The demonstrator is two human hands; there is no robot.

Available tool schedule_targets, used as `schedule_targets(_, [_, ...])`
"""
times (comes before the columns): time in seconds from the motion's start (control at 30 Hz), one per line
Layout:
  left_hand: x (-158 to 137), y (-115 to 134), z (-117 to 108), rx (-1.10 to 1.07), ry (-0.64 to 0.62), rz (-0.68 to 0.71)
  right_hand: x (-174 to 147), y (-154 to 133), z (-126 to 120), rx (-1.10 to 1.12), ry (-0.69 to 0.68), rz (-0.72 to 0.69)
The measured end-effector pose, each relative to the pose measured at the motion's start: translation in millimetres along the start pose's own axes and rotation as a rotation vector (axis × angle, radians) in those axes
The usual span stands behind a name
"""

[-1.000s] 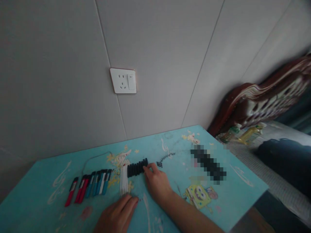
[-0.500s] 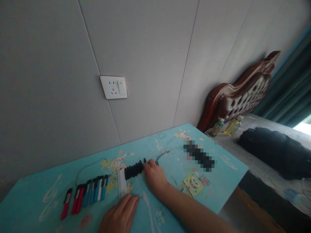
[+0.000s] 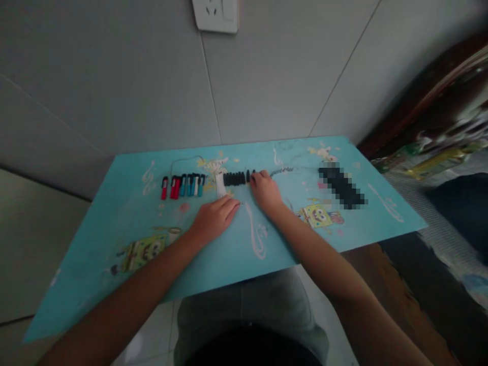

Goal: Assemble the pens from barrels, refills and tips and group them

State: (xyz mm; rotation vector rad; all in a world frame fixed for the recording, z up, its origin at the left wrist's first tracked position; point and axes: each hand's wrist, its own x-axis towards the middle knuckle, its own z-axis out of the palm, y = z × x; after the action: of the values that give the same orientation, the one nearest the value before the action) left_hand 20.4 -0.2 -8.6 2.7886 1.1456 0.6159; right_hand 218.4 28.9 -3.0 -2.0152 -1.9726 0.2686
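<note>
On a light blue table point(image 3: 282, 244), my right hand point(image 3: 266, 192) has its fingertips closed at a small black cap-like piece point(image 3: 253, 172). Just left of it stands another black piece point(image 3: 248, 176), and beyond that a tight row of similar black pieces point(image 3: 234, 179). White sticks point(image 3: 220, 186) lie side by side at the left end of this row. My left hand point(image 3: 215, 217) rests below the sticks, fingers pressed together. A tiny dark tip pokes out at its fingertips, too small to name.
Red pens point(image 3: 175, 187) and blue pens point(image 3: 189, 185) with black tops line up on the left. Small dark bits point(image 3: 282, 171) trail to the right of my right hand. A pixelated black object point(image 3: 342, 185) lies farther right. The wall with a socket point(image 3: 216, 15) borders the far edge.
The camera has tilted down, so the table, both forearms and my lap show more fully. A narrow gap now shows between the row and the black pieces by my right hand.
</note>
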Motion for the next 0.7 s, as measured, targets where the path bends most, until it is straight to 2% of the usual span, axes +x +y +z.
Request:
schedule_targets(0.13, [-1,2,-2,-0.003,0.02,-0.004,-2,6,3,0.03,0.16,-0.094])
schedule_targets(0.3, [0,6,-5,0.027,0.006,0.029,-3,8,2,0.072,0.208,-0.107])
schedule_targets(0.43, [11,1,-11,0.095,-0.025,0.12,-3,13,2,0.149,0.275,-0.118])
schedule_targets(0.5, [17,-4,-15,0.107,0.015,0.089,-5,18,-1,0.185,0.302,-0.113])
schedule_targets(0.6, [22,-12,-15,0.06,0.145,-0.044,-7,25,-8,0.275,0.328,-0.121])
schedule_targets(0.7, [22,-20,-10,0.015,0.155,-0.083,-9,27,-14,0.413,0.321,-0.167])
